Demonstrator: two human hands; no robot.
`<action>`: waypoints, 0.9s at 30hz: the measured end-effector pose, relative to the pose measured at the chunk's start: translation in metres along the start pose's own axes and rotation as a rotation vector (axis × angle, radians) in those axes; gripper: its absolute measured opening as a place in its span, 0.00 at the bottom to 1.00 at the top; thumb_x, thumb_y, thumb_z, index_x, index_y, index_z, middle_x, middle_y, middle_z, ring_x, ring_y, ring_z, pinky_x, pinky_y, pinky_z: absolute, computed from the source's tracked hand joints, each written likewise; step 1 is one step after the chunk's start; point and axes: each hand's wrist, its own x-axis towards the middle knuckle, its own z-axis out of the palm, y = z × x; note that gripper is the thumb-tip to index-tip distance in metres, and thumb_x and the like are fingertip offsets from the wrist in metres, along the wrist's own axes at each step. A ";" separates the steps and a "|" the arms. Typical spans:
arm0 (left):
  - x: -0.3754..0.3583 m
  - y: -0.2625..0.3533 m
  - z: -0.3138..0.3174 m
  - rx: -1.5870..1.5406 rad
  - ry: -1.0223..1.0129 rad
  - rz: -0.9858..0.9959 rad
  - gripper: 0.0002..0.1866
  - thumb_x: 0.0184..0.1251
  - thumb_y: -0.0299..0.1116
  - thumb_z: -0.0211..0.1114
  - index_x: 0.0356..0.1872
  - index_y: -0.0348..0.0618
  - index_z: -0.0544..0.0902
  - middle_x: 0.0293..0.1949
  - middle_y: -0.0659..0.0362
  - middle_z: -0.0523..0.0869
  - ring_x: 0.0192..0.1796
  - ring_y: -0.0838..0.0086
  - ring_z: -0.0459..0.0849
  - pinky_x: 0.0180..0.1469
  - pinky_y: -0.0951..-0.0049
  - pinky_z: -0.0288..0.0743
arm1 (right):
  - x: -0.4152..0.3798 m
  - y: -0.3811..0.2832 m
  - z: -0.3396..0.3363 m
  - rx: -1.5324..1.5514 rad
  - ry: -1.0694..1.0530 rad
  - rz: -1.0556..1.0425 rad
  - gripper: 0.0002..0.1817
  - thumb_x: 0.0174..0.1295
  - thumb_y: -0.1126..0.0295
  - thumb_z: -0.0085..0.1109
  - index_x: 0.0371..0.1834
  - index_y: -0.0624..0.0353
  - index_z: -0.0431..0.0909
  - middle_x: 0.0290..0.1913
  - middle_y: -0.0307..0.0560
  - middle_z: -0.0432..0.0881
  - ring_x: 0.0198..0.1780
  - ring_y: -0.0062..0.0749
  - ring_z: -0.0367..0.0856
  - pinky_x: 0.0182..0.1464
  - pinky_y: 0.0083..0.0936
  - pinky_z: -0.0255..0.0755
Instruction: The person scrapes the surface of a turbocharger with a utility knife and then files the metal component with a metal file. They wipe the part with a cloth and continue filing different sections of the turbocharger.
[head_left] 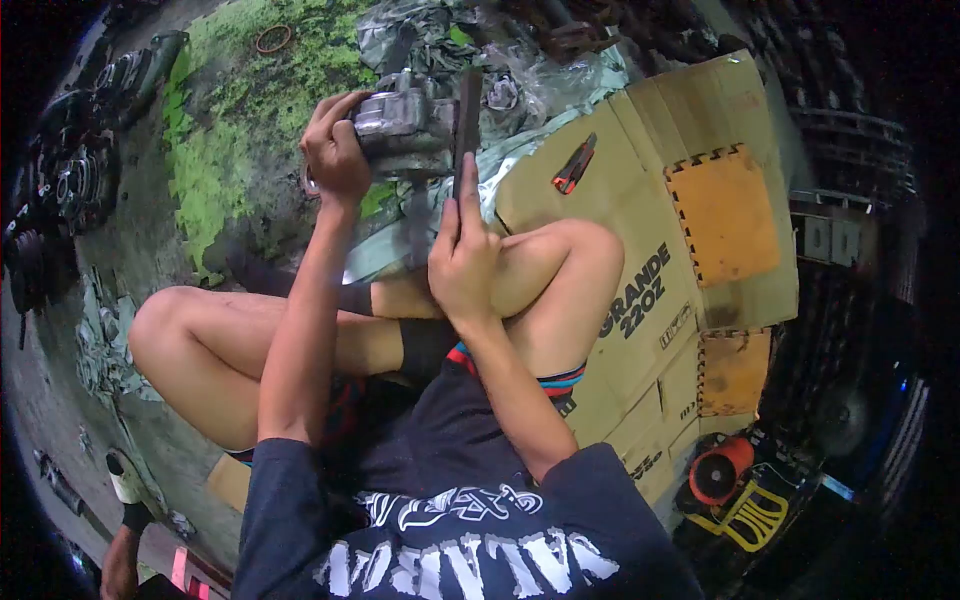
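My left hand (337,150) is wrapped around the left side of a grey cast-metal housing (405,125), raised in front of my crossed legs. In my right hand (465,255), the fingers and thumb grip the lower end of a flat dark bar (467,125). This bar stands nearly upright along the right-hand face of the housing. It appears to touch that face, though the contact line is not clear. The bar's exact kind cannot be made out.
A red and black box cutter (575,165) lies on flattened cardboard (640,300) to the right, near orange foam mats (725,215). Plastic wrapping (520,85) is heaped ahead. A ring (273,39) lies on the green-stained floor (220,130). Another person's leg (122,550) shows lower left.
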 end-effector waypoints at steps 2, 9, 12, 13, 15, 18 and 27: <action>0.000 -0.002 0.001 -0.007 0.022 0.004 0.23 0.66 0.32 0.50 0.48 0.31 0.92 0.49 0.43 0.92 0.52 0.52 0.91 0.62 0.61 0.80 | 0.010 -0.006 0.001 -0.023 -0.029 0.053 0.31 0.82 0.73 0.49 0.87 0.57 0.63 0.48 0.70 0.88 0.20 0.36 0.75 0.27 0.38 0.71; 0.004 -0.003 0.004 0.002 0.044 -0.012 0.23 0.67 0.31 0.50 0.48 0.31 0.92 0.48 0.42 0.92 0.52 0.52 0.91 0.61 0.62 0.80 | -0.010 -0.009 0.017 0.091 0.010 0.012 0.30 0.83 0.72 0.47 0.87 0.61 0.61 0.62 0.63 0.86 0.38 0.38 0.82 0.46 0.35 0.78; 0.003 -0.003 0.002 -0.006 -0.019 -0.097 0.26 0.69 0.34 0.48 0.52 0.31 0.91 0.54 0.42 0.91 0.59 0.52 0.89 0.68 0.62 0.76 | -0.010 -0.006 0.033 0.044 0.054 -0.114 0.30 0.83 0.74 0.46 0.87 0.64 0.59 0.70 0.67 0.82 0.53 0.51 0.87 0.58 0.38 0.79; 0.002 -0.003 0.003 -0.006 -0.022 -0.101 0.26 0.69 0.34 0.48 0.52 0.31 0.91 0.54 0.42 0.91 0.59 0.52 0.89 0.68 0.62 0.76 | -0.005 -0.004 0.037 -0.005 0.099 -0.217 0.31 0.83 0.75 0.45 0.87 0.64 0.59 0.73 0.69 0.79 0.62 0.59 0.87 0.63 0.40 0.78; 0.000 -0.002 0.005 -0.032 0.063 -0.020 0.23 0.66 0.31 0.50 0.48 0.31 0.92 0.49 0.41 0.92 0.52 0.51 0.91 0.62 0.62 0.80 | -0.002 -0.003 0.041 0.043 0.063 -0.135 0.31 0.83 0.76 0.45 0.88 0.66 0.57 0.76 0.73 0.75 0.73 0.67 0.79 0.69 0.44 0.75; 0.001 0.002 0.005 -0.052 0.054 -0.043 0.23 0.66 0.32 0.51 0.47 0.31 0.93 0.49 0.41 0.92 0.53 0.51 0.91 0.62 0.62 0.80 | -0.012 -0.004 0.049 0.054 0.093 -0.136 0.31 0.82 0.76 0.46 0.87 0.68 0.57 0.77 0.76 0.73 0.74 0.66 0.78 0.70 0.45 0.75; 0.000 -0.003 0.005 -0.054 0.046 -0.035 0.23 0.66 0.31 0.51 0.48 0.32 0.93 0.49 0.42 0.92 0.54 0.52 0.90 0.62 0.61 0.80 | -0.001 -0.008 0.037 0.018 0.021 -0.048 0.32 0.80 0.78 0.49 0.87 0.70 0.58 0.79 0.72 0.71 0.74 0.69 0.77 0.69 0.46 0.76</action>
